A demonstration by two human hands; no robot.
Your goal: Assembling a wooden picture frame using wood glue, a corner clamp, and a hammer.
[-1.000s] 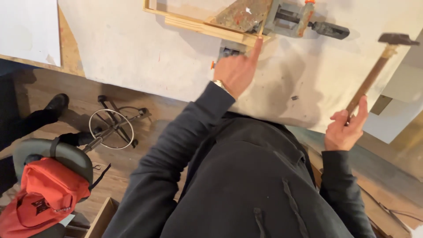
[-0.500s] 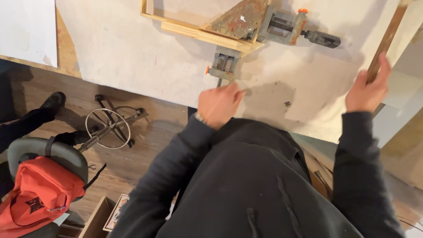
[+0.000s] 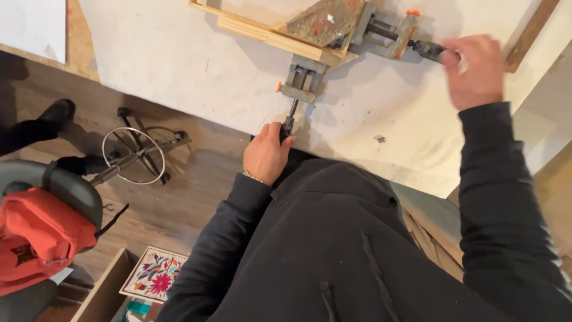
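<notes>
- Your left hand [image 3: 266, 154] sits at the near edge of the table [image 3: 179, 71], around the handle of the near clamp screw [image 3: 302, 83].
- Your right hand [image 3: 476, 68] lies further right, on the handle of the far clamp screw [image 3: 387, 27].
- Both screws meet at the frame corner [image 3: 280, 36] on the table.
- Stool base [image 3: 134, 155] on the floor, left of your left hand.
- Bag [image 3: 36, 235] on a chair, far left.
- Tile [image 3: 155, 275] below, in a box.

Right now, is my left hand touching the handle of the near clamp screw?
Touching. The head view shows the left hand with its fingers wrapped around the dark screw handle of the corner clamp.
</notes>
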